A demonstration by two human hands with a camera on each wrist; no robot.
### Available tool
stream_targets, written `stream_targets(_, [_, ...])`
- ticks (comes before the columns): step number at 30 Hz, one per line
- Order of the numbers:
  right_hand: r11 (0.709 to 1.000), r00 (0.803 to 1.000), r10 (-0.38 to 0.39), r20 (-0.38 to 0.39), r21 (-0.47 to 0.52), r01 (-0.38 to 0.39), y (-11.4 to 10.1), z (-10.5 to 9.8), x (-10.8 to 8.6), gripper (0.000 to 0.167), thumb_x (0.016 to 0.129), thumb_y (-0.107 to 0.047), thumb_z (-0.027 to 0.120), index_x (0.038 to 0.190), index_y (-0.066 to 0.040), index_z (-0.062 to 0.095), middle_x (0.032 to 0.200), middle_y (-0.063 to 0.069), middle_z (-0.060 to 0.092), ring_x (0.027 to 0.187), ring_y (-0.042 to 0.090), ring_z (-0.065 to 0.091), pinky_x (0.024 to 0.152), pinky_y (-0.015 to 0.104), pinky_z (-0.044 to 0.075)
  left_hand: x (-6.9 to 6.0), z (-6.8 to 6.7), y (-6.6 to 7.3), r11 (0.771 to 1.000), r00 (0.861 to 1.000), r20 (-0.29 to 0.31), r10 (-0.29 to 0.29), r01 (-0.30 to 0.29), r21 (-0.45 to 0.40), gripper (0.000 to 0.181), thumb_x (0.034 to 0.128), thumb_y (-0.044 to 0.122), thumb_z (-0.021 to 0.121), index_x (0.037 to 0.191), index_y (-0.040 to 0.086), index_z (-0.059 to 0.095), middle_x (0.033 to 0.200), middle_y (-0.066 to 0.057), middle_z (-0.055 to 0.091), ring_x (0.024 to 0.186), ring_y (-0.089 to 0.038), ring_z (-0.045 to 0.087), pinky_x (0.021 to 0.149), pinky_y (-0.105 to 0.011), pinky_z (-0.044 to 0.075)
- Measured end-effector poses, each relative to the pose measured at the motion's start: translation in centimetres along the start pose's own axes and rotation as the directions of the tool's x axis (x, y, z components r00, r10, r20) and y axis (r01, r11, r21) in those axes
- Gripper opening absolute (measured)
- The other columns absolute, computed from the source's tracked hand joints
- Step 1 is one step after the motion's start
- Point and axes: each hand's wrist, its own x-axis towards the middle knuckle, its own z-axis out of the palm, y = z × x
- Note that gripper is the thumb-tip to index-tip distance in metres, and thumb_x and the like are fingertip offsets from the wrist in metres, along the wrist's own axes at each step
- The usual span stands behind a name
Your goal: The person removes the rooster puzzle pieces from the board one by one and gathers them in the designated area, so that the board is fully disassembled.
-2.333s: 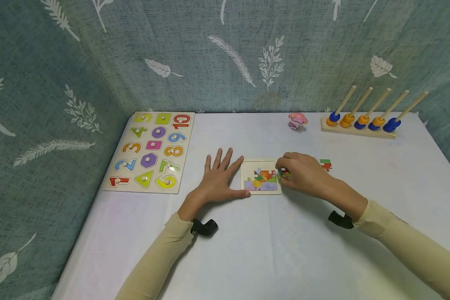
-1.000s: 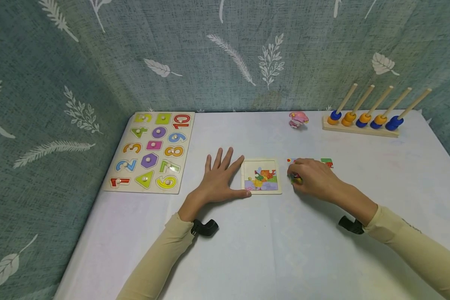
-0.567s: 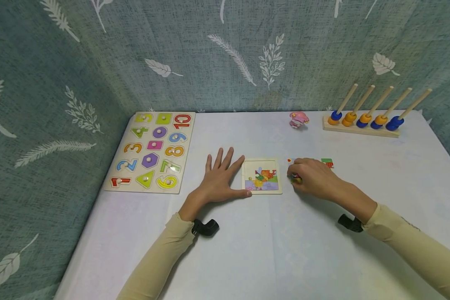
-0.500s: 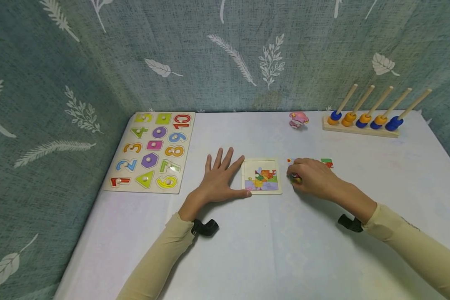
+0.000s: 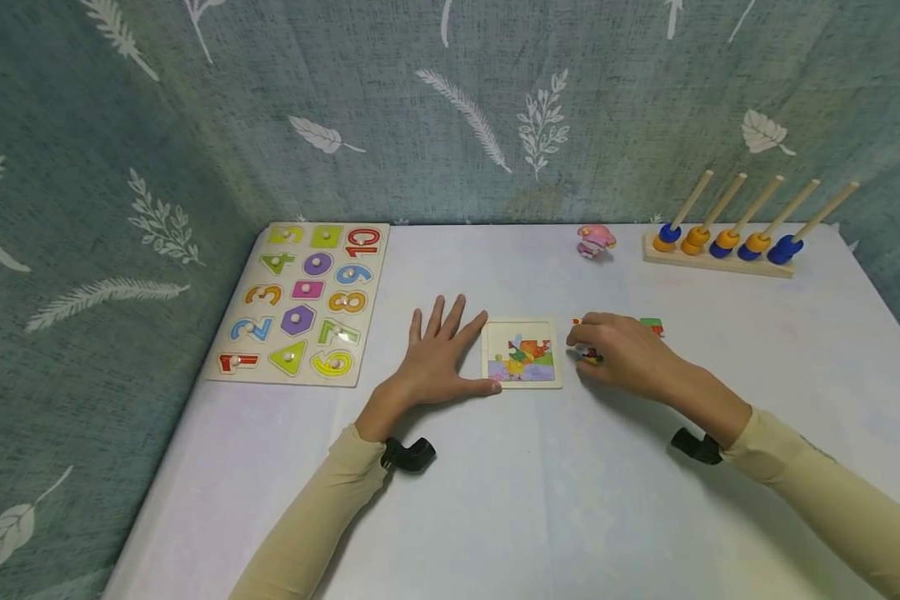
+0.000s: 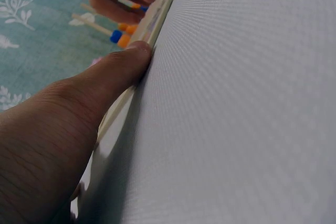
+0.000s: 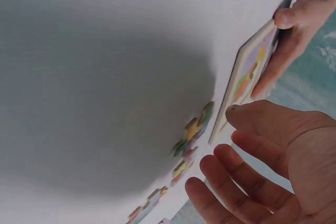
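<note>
A small square puzzle tray lies mid-table, with several joined jigsaw pieces along its lower and right parts. My left hand is spread flat at its left side, thumb and forefinger touching the tray's edge. To the tray's right, my right hand hovers over a loose puzzle piece. Its fingers are loosely bent, with a gap to the thumb and nothing held, as the right wrist view shows. There, a yellow-green puzzle piece lies flat, and more pieces line up beyond it.
A number and shape board lies at the left. Behind stand a pink figurine and a wooden bead-peg stand. A green and red piece shows past the right hand. A leaf-patterned cloth hangs behind the table.
My right hand has moved from the tray's right edge to the right, set the puzzle piece on the table and released it, lifting slightly. The left hand stays still.
</note>
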Motion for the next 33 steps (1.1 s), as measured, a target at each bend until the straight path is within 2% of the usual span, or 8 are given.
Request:
stream_targets(4, [1.0,1.0,-0.009,-0.024,0.013,0.009,-0.4,0.0,0.7,0.023,0.08,-0.006,0.082,0.102,-0.004,0.075,0.094,0.007,0.068,0.079,0.02,0.062,0.068,0.037,0.052,0.0,-0.1,0.0,1.0,1.0,-0.005,0.004,-0.004,-0.01,0.109,0.0768,0.074,0.068,0.162,0.024,0.02,0.167,-0.012,0.0,0.151,-0.037,-0.011,0.114,-0.062,-0.011])
stream_targets(9, [0.999,1.0,-0.022,-0.017,0.033,0.023,-1.4,-0.1,2.1,0.024,0.081,-0.01,0.082,0.104,-0.005,0.075,0.097,0.007,0.069,0.088,0.023,0.065,0.075,0.042,0.054,0.0,0.0,-0.2,1.0,1.0,-0.01,-0.001,0.0,-0.011,0.109,0.0766,0.074,0.068,0.162,0.025,0.02,0.167,-0.012,0.0,0.151,-0.036,-0.011,0.114,-0.061,-0.011])
stream_targets(13, [0.998,0.999,-0.035,-0.01,0.053,0.035,-2.1,0.0,3.0,0.023,0.081,-0.01,0.081,0.103,-0.005,0.075,0.097,0.007,0.069,0.087,0.023,0.065,0.076,0.042,0.054,0.0,-0.1,-0.2,1.0,1.0,-0.004,-0.002,0.001,-0.009,0.109,0.0772,0.075,0.067,0.162,0.026,0.019,0.167,-0.011,-0.001,0.151,-0.036,-0.012,0.114,-0.061,-0.011])
stream_targets(21, [0.998,0.998,0.006,0.055,0.067,-0.01,-3.0,0.6,4.1,0.027,0.081,-0.012,0.082,0.106,-0.005,0.074,0.097,0.005,0.066,0.084,0.019,0.061,0.076,0.041,0.052,0.0,-0.1,-0.1,1.0,1.0,0.003,0.009,-0.009,-0.03,0.109,0.0773,0.075,0.067,0.162,0.025,0.02,0.167,-0.012,-0.001,0.151,-0.037,-0.012,0.114,-0.061,-0.011])
stream_targets(27, [0.997,0.996,0.001,0.091,0.071,-0.007,-3.5,0.9,4.9,0.03,0.081,-0.014,0.083,0.109,-0.006,0.073,0.097,0.006,0.066,0.081,0.018,0.059,0.076,0.041,0.052,0.0,0.0,-0.2,1.0,1.0,-0.006,0.008,-0.008,-0.016,0.109,0.077,0.076,0.066,0.162,0.025,0.02,0.167,-0.012,0.0,0.151,-0.037,-0.012,0.114,-0.062,-0.01])
stream_targets(33, [0.998,0.991,0.03,0.13,0.054,-0.037,-3.9,1.2,5.6,0.035,0.08,-0.015,0.084,0.112,-0.006,0.073,0.099,0.006,0.066,0.081,0.018,0.057,0.076,0.04,0.051,0.1,0.1,-0.2,1.0,1.0,0.001,0.005,-0.005,-0.018,0.109,0.0767,0.076,0.066,0.162,0.026,0.02,0.167,-0.011,-0.001,0.151,-0.036,-0.012,0.114,-0.061,-0.011])
